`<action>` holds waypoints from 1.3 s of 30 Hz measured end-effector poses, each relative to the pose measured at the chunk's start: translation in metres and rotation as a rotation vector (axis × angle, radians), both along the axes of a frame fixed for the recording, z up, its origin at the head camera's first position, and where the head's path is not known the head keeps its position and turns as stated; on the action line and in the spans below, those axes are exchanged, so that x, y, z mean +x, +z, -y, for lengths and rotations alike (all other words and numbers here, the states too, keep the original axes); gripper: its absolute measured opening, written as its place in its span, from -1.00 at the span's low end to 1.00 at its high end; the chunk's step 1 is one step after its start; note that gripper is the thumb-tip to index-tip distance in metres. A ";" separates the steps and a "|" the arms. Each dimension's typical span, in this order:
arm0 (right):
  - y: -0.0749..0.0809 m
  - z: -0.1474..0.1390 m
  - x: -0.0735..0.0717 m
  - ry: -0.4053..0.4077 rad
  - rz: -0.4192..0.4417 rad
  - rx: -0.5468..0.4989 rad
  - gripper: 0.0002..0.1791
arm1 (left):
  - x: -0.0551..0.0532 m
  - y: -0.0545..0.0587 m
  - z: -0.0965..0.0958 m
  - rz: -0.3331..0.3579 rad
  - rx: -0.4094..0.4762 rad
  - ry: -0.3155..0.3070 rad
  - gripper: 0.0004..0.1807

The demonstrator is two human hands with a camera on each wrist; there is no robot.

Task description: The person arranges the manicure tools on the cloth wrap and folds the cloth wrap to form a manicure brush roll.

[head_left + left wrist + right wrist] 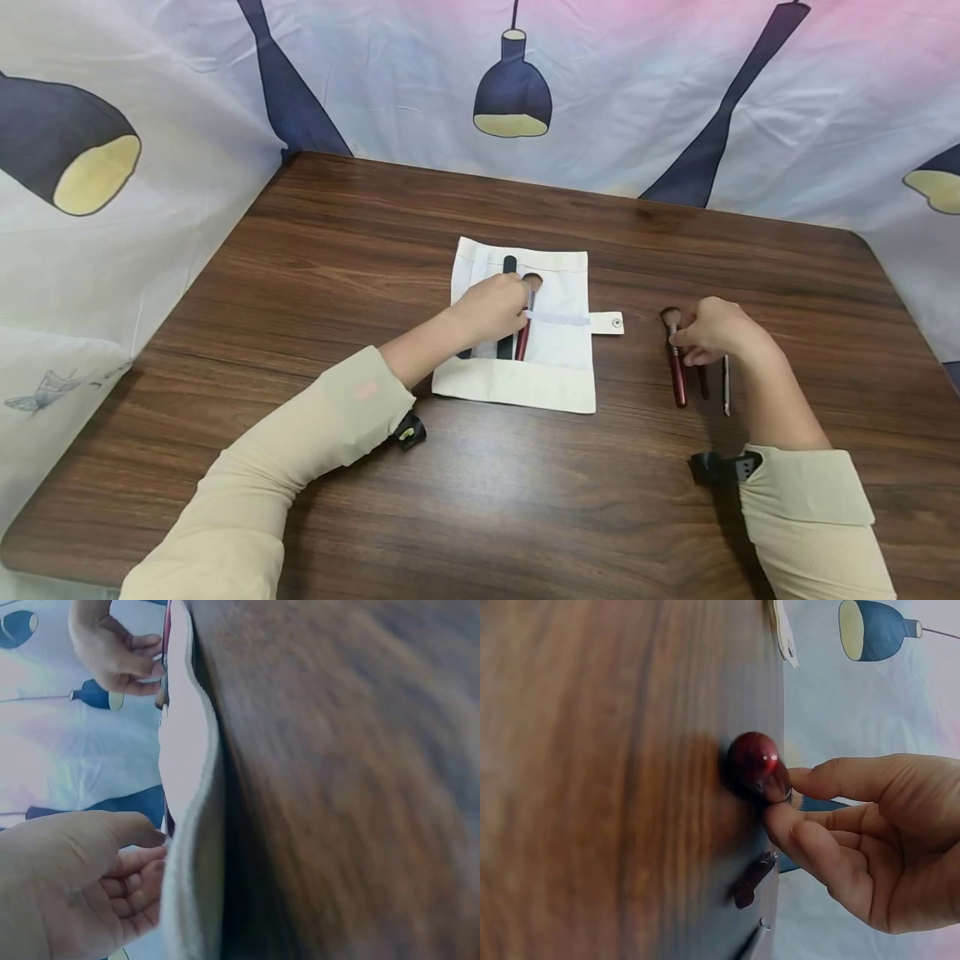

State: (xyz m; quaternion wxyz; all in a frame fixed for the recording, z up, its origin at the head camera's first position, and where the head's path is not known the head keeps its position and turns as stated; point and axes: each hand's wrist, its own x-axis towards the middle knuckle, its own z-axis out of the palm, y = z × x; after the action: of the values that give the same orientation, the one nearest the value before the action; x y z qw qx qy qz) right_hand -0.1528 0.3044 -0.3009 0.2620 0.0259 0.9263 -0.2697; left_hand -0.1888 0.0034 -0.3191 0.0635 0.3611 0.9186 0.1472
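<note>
A white fabric brush roll (pixel 555 386) lies spread on the table. My left hand (pixel 491 308) bends over it, thumb and fingers at its elastic band (pixel 558 318). Under that band, beside the fingertips, lies a red-handled makeup brush (pixel 523 340); a black flat strip (pixel 510 265) lies to its left, partly covered by the hand. Whether these fingers pinch the band I cannot tell. To the right of the roll, my right hand (pixel 716 329) pinches a second red-handled makeup brush (pixel 677 375) near its ferrule, between thumb and fingers. Its round handle end (pixel 754 757) faces the right wrist camera.
Right of the pinched brush lie a short dark red tool (pixel 702 383) and a thin tool with a pale tip (pixel 726 387). A snap tab (pixel 607 323) sticks out from the roll's right side. Behind the wooden table (pixel 480 500) hangs a lamp-printed cloth (pixel 420 92).
</note>
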 end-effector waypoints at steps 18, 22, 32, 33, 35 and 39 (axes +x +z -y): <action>0.006 0.032 -0.005 -0.215 -0.398 -0.140 -0.56 | 0.001 -0.001 -0.016 0.044 -0.028 0.045 -0.92; 0.003 0.045 -0.013 -0.308 -0.510 -0.265 -0.58 | 0.000 -0.001 -0.015 0.061 -0.015 0.061 -0.93; -0.003 0.079 -0.034 -0.360 -0.669 -0.454 -0.66 | -0.003 -0.003 -0.014 0.055 -0.010 0.057 -0.89; -0.003 0.082 -0.036 -0.358 -0.665 -0.464 -0.65 | -0.003 -0.003 -0.014 0.056 -0.009 0.058 -0.88; -0.004 0.087 -0.040 -0.341 -0.650 -0.481 -0.62 | -0.004 -0.004 -0.015 0.055 -0.007 0.060 -0.86; -0.006 0.097 -0.048 -0.294 -0.596 -0.504 -0.51 | -0.005 -0.005 -0.015 0.045 0.000 0.054 -0.88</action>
State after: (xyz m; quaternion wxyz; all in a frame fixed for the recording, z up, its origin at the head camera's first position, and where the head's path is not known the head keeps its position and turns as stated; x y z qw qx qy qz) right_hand -0.2006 0.2070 -0.3072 -0.0605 0.0136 0.8530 -0.5182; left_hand -0.1934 0.0188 -0.3237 0.0800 0.3328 0.9264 0.1572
